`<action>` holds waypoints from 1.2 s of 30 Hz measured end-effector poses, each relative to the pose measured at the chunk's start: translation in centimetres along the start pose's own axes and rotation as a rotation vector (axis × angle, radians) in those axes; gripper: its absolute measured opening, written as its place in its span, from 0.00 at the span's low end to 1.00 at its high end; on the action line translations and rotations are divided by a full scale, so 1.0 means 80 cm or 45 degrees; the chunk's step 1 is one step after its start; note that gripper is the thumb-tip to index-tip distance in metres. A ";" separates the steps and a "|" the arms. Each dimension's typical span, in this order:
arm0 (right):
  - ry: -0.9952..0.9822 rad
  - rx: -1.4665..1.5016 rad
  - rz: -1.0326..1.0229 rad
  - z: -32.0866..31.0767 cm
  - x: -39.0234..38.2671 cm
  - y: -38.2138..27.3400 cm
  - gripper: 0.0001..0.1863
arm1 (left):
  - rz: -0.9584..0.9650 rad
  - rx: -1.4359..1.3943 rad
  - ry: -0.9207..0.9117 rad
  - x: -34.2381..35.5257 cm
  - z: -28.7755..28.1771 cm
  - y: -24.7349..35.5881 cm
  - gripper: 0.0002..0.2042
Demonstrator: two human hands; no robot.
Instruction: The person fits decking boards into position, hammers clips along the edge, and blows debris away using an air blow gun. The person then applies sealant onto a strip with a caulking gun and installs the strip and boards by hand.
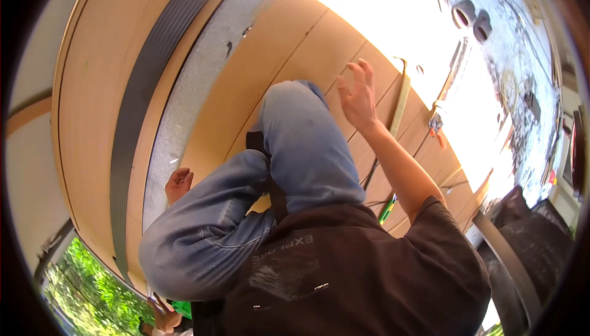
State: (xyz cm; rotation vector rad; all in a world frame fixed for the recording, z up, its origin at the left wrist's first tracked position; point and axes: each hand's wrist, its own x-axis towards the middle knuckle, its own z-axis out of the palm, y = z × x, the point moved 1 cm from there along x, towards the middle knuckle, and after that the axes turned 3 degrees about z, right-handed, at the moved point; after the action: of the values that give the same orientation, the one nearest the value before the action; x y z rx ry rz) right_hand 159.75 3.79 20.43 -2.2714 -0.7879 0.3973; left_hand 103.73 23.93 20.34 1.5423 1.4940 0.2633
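My right hand [357, 97] is raised over the wood-coloured planks [319, 44], fingers spread and slightly bent, holding nothing. Close to its forearm lies a long yellowish bar [401, 99] with a hooked end. Beyond my bent left leg [215, 213], my left hand [179, 183] shows only in part, near the edge of the planks. Its fingers are curled in, and the leg hides its arm. Whether anything is inside that hand cannot be made out. A green-handled tool [387, 210] rests on the planks beside my right hip.
Left, beyond a grey floor strip [206, 65], runs a wood-coloured panel with a dark ribbed band [144, 84]. An orange-handled tool [436, 124] lies at the planks' right edge. Slippers [472, 19] stand far right, and a black bag [531, 231] nearer. Another person's hand [165, 319] shows lower left.
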 end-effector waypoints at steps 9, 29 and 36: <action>-0.860 -0.531 -0.641 0.104 0.022 -0.145 0.27 | -0.121 -0.900 0.324 -0.098 0.034 0.134 0.19; -1.041 -0.922 -0.999 0.155 0.000 -0.171 0.23 | -0.444 -1.120 1.396 -0.503 0.021 -0.164 0.18; -1.099 -1.199 -1.078 0.209 -0.060 -0.250 0.24 | -0.134 -1.590 1.511 -0.526 -0.011 -0.176 0.14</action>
State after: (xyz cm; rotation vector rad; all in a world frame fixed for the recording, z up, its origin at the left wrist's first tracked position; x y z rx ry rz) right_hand 139.60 20.85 22.73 -2.1485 -2.6930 0.6798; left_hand 83.92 -14.78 29.08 0.1733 1.5943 1.8552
